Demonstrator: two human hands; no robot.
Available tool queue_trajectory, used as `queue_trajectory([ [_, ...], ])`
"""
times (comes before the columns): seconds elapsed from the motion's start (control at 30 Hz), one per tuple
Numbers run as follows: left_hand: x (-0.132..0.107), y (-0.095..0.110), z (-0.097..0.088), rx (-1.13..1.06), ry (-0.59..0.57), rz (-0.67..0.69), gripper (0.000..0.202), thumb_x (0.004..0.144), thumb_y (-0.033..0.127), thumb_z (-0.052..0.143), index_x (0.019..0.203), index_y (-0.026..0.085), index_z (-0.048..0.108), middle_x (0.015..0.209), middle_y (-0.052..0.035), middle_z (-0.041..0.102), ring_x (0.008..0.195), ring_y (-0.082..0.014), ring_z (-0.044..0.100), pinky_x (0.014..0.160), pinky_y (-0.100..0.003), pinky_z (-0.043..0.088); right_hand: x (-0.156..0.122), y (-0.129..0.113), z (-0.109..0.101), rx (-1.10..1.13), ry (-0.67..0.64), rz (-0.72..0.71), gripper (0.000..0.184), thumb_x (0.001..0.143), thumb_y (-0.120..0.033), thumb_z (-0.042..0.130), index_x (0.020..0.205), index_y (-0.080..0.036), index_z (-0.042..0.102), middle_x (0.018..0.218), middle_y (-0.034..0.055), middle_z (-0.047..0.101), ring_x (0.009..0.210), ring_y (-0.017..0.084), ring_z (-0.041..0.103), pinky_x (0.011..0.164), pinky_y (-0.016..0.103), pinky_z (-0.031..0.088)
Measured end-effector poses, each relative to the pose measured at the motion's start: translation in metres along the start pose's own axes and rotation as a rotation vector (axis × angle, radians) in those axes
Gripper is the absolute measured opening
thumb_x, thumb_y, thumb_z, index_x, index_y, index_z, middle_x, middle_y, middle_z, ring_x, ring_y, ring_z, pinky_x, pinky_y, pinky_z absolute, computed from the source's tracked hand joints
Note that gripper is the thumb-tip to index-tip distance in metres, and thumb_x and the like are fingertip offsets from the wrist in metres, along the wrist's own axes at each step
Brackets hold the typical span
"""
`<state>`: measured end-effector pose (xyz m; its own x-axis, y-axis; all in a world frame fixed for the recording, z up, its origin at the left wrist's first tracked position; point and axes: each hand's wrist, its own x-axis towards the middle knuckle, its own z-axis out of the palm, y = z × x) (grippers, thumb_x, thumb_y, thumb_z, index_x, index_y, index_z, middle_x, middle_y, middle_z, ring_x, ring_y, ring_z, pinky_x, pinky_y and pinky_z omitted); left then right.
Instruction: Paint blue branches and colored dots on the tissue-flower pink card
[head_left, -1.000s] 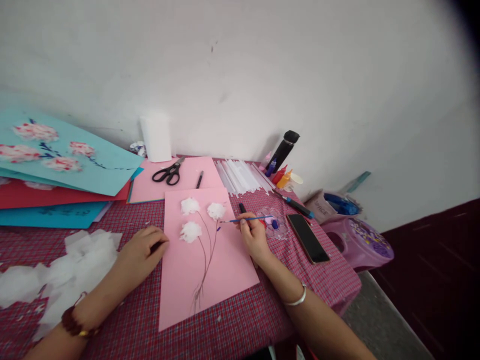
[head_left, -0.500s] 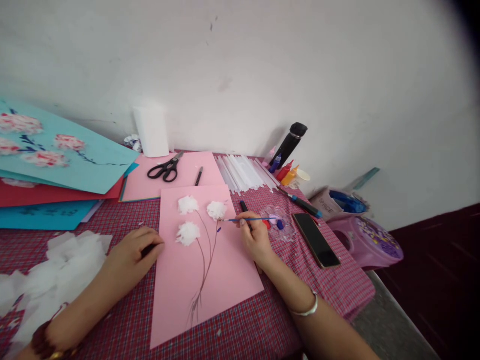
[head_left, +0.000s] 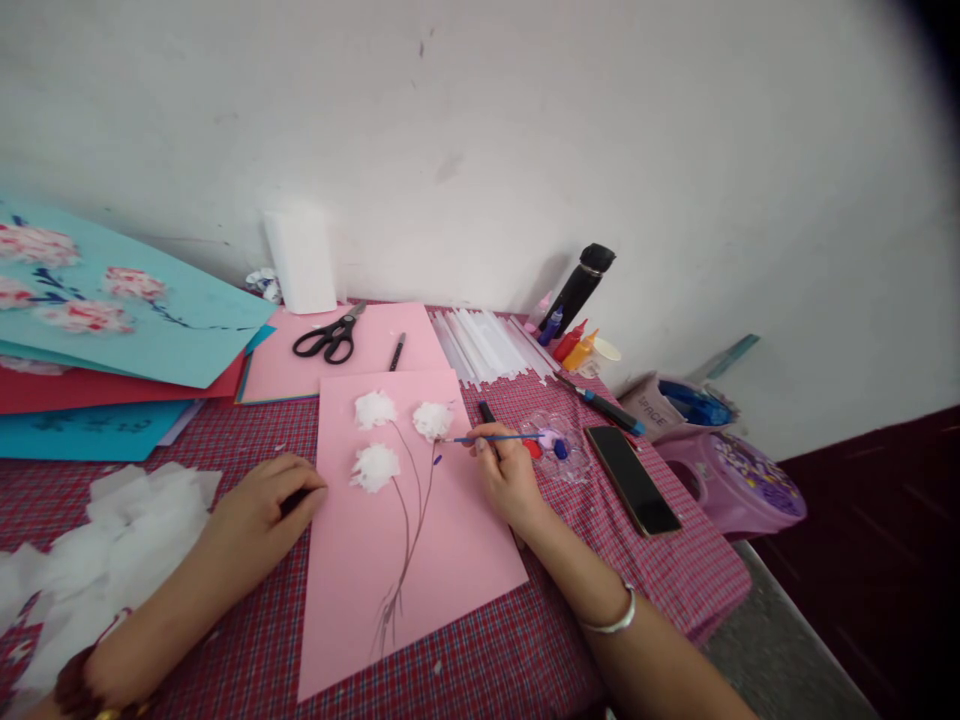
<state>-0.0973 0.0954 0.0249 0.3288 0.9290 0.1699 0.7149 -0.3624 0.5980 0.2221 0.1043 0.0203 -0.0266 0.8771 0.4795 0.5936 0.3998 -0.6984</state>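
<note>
Head view, my right hand point(head_left: 510, 490): I pinch a thin blue paintbrush point(head_left: 517, 436) between thumb and fingers, well forward on its handle, probably because a short grip steadies a fine tip.
Brush tip: it points left over the pink sheet point(head_left: 465, 550), near the top of the right-hand drawn stem and just under one white tuft point(head_left: 433, 421); whether the bristles touch the paper, I cannot tell.
My left hand point(head_left: 266, 515): it rests loosely curled, no object seen in it, with fingertips at the sheet's left edge; I take that as a light guard against sliding.
Pink sheet: it lies flat on the checked tablecloth point(head_left: 247, 620) between my hands, tufts at the far end, stems gathering towards me, so the drawing seems to face me upright.
Clear palette point(head_left: 577, 465): just right of my brush hand, bearing red, lilac and purple paint, likely so the brush travels little.
Phone point(head_left: 631, 480): right of the palette, apparently out of my way.
White tissue point(head_left: 127, 540): heaped beside my left forearm, seemingly within easy reach.
Scissors point(head_left: 330, 340): on pink paper behind the sheet, presumably set aside.
</note>
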Motion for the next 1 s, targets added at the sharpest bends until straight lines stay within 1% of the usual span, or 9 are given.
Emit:
queue_trajectory([
  [0.2,0.0001,-0.0004,-0.0002,-0.006,-0.002,0.013,0.028,0.089,0.044,0.048,0.077,0.024,0.062,0.086,-0.0020,0.062,0.085,-0.0216,0.058,0.080,-0.038,0.045,0.0008,-0.0024,-0.0007,-0.028,-0.019,0.005,0.017,0.093,-0.019,0.047,0.098,-0.023,0.063,0.081,0.0036,0.070,0.078,0.021,0.067,0.072,0.034,0.050],
  [0.43,0.0012,0.0013,0.0002,0.010,0.012,0.018,0.027,0.089,0.042,0.048,0.076,0.024,0.062,0.084,-0.0014,0.063,0.084,-0.0208,0.059,0.078,-0.036,0.046,-0.0015,-0.0048,-0.0019,-0.057,0.010,-0.038,0.016,0.093,-0.020,0.048,0.093,-0.023,0.063,0.079,0.0033,0.070,0.080,0.022,0.067,0.075,0.035,0.050],
  [0.63,0.0008,0.0006,0.0001,0.022,-0.004,0.024,0.028,0.090,0.042,0.047,0.077,0.023,0.063,0.086,-0.0017,0.063,0.085,-0.0208,0.058,0.080,-0.037,0.045,-0.0033,-0.0053,-0.0025,-0.046,0.005,-0.034,0.015,0.092,-0.019,0.049,0.092,-0.022,0.064,0.079,0.0044,0.071,0.079,0.022,0.067,0.074,0.035,0.050],
  [0.83,0.0018,0.0010,-0.0007,0.011,-0.005,0.024,0.028,0.090,0.042,0.048,0.076,0.023,0.063,0.086,-0.0021,0.063,0.085,-0.0211,0.058,0.079,-0.037,0.046,-0.0068,-0.0024,-0.0017,0.003,-0.040,-0.002,0.014,0.093,-0.019,0.050,0.094,-0.023,0.064,0.081,0.0041,0.070,0.077,0.020,0.067,0.072,0.034,0.052],
  [1.0,0.0012,0.0013,-0.0011,0.010,-0.014,0.020,0.028,0.090,0.041,0.047,0.076,0.023,0.063,0.085,-0.0019,0.063,0.085,-0.0209,0.058,0.080,-0.037,0.045,-0.0061,-0.0078,-0.0034,0.013,-0.037,-0.002,0.014,0.091,-0.016,0.050,0.091,-0.022,0.063,0.080,0.0040,0.070,0.074,0.020,0.066,0.070,0.033,0.052],
])
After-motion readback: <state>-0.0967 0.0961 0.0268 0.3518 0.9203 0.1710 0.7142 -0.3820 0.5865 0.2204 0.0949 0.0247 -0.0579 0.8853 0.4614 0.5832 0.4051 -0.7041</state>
